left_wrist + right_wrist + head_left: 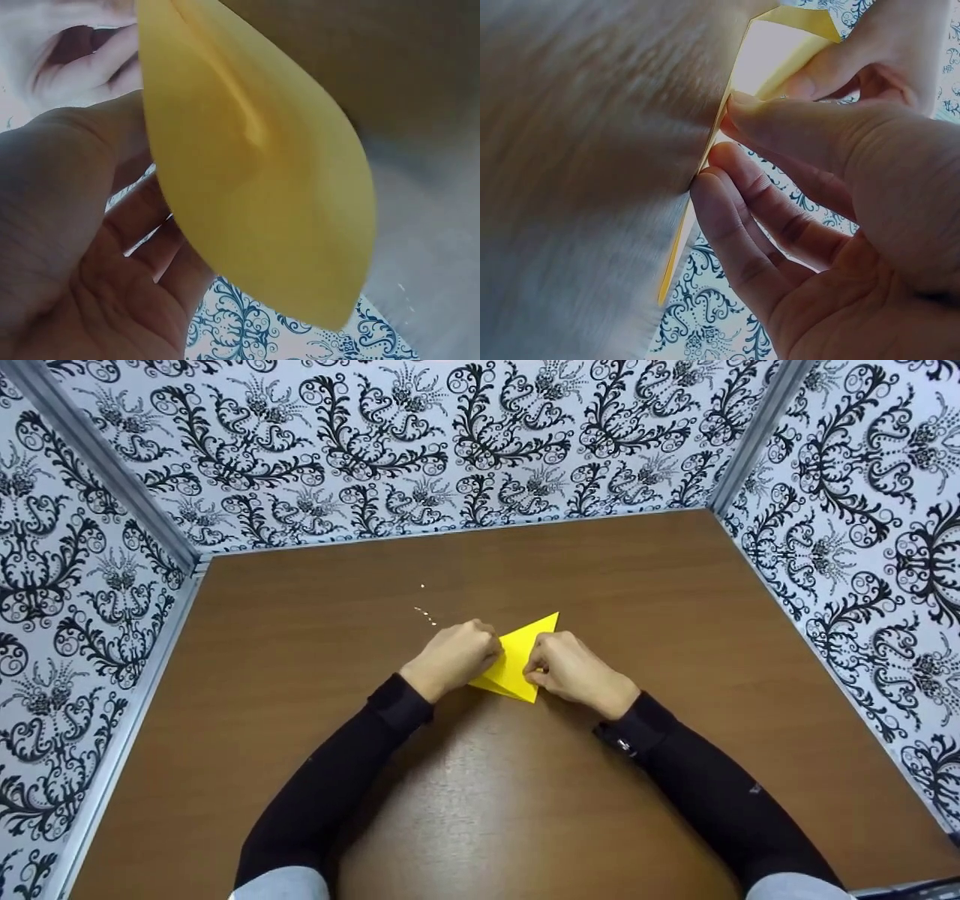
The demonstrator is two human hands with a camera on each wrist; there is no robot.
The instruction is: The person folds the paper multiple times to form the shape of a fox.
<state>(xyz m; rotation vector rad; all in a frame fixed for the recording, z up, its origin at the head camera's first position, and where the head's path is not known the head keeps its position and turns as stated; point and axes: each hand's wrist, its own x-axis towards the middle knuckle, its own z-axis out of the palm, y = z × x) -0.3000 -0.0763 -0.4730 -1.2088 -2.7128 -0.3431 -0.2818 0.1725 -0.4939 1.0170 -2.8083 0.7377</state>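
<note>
A sheet of yellow paper (517, 654), folded in layers with pointed corners, is held between both hands at the middle of the table. My left hand (459, 652) grips its left side, fingers curled. In the left wrist view the paper (270, 202) bulges in a rounded curve beside the left hand (97, 210), with a crease running down it. On the right side, my right hand (576, 667) pinches the edge between thumb and fingers. The right wrist view shows the right hand (817, 202) with its thumb and fingertips at the thin edge of the paper (780, 52).
The brown wooden table (247, 697) carries a few small pale specks (425, 615) left of the paper. White panels with black scroll pattern (480, 442) stand at the back and both sides, joined by grey metal posts (97, 457).
</note>
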